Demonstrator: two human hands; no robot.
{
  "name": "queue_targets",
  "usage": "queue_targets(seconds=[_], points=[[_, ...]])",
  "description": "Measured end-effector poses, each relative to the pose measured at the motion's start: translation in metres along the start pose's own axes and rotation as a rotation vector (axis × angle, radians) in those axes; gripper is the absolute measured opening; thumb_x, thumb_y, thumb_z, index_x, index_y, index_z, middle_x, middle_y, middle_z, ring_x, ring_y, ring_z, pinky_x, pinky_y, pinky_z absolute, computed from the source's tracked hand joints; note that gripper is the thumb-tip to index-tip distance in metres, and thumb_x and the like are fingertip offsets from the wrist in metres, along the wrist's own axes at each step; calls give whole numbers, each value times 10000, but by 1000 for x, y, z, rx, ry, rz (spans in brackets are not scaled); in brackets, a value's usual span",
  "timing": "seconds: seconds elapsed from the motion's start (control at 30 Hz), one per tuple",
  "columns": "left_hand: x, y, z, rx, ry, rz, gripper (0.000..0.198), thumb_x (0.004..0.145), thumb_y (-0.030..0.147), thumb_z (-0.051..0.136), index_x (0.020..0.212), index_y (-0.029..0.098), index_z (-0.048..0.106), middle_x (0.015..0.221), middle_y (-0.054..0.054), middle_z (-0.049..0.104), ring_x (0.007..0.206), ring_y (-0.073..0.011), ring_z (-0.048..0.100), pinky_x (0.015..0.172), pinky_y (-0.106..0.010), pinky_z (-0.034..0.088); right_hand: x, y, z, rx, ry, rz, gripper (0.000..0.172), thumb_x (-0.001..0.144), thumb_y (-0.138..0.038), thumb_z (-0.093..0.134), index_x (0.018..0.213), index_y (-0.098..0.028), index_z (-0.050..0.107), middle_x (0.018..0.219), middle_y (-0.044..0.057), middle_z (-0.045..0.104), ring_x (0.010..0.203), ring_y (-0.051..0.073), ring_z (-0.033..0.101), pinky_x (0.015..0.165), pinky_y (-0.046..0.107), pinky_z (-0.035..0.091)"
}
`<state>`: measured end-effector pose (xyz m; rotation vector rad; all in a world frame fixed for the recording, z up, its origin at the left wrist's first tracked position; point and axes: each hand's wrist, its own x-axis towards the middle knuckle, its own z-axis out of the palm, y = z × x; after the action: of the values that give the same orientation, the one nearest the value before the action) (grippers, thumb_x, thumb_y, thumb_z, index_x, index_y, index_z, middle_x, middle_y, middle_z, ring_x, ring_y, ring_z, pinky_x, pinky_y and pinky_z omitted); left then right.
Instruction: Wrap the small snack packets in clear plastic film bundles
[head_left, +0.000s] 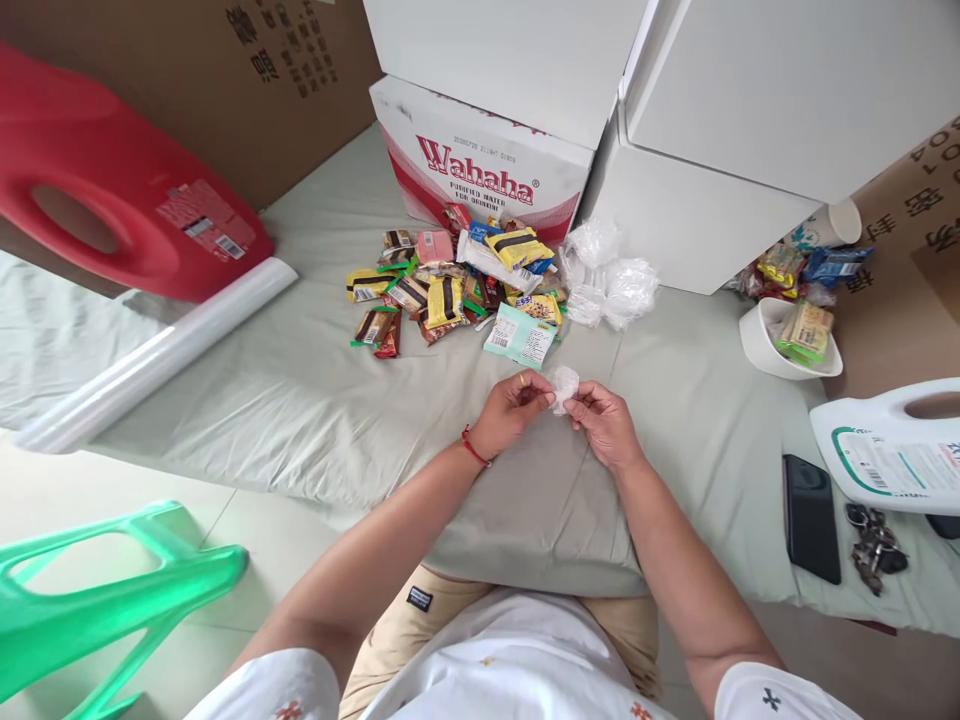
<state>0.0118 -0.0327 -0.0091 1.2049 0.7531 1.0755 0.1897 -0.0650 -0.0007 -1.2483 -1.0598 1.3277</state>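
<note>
My left hand (516, 408) and my right hand (602, 424) meet over the cloth-covered surface, pinching a small crumpled piece of clear plastic film (565, 387) between their fingertips. Just beyond my fingers lies a pale green snack packet (520, 336) with printed labels. Behind it spreads a pile of small wrapped snacks (445, 301) in yellow, brown, red and blue. To the pile's right sit several crumpled clear plastic bundles (628, 292), touching one another.
A Wahaha carton (480, 165) stands behind the pile. At left are a red jug (142, 190), a plastic film roll (161, 360) and a green stool (112, 590). At right are a white bowl (757, 335) with snacks, a white bottle (892, 450), a phone (812, 520) and keys (875, 547).
</note>
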Motion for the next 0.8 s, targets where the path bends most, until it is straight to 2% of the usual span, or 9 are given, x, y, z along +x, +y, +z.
queue_targets(seconds=[0.13,0.23,0.33,0.4,0.47,0.53,0.63,0.7,0.8], points=[[6,7,-7,-146,158,1,341,771,468,836,821,200,631,889,-8,641,834,-134,578,790,-274,478,-1,-12,-3,67,50,45,294,700,-441,845,819,-236,670,693,-38,551,576,97,439,521,240,406],[9,14,-12,-313,198,-69,392,753,489,819,852,221,550,996,-19,650,848,-140,613,760,-281,513,-2,-19,-6,147,95,86,306,672,-436,823,818,-238,642,689,-39,529,573,98,432,461,213,353],[11,16,-14,-385,274,-128,449,712,486,836,865,239,494,851,26,592,679,-105,566,602,-240,499,-2,-20,-9,173,89,136,339,675,-458,814,853,-237,629,675,-49,510,506,77,361,391,193,254],[12,15,-14,-369,336,-142,462,693,470,851,870,244,490,733,64,523,551,-73,476,473,-200,411,-1,-17,-12,152,82,162,362,692,-487,816,863,-237,618,669,-60,496,466,59,287,375,194,202],[13,13,-14,-345,356,-151,453,708,471,844,878,245,490,663,88,477,475,-51,393,398,-184,307,0,-13,-14,94,117,152,377,716,-523,807,871,-237,615,685,-55,509,460,57,270,382,204,196],[14,12,-15,-335,359,-147,454,723,483,835,879,242,483,629,99,454,449,-40,348,379,-180,256,0,-10,-15,-44,226,42,364,767,-547,775,892,-241,624,717,-37,537,487,77,333,415,222,269],[15,11,-15,-319,392,-135,483,718,499,844,884,240,471,622,107,441,446,-35,336,378,-179,239,-5,-9,-11,-411,363,-324,269,888,-505,697,968,-252,653,889,29,615,655,142,513,619,303,485],[14,11,-13,-298,388,-135,499,719,521,850,888,239,474,624,107,439,447,-34,337,380,-184,232,-10,-11,-5,-631,316,-551,254,920,-479,687,1059,-268,666,1053,81,640,886,216,597,845,402,532],[11,10,-7,-259,316,-137,530,716,580,856,879,235,489,611,100,446,446,-40,343,383,-196,228,-15,-11,8,-803,182,-671,334,890,-486,745,1151,-292,668,1180,114,650,1134,301,567,1017,499,479]])
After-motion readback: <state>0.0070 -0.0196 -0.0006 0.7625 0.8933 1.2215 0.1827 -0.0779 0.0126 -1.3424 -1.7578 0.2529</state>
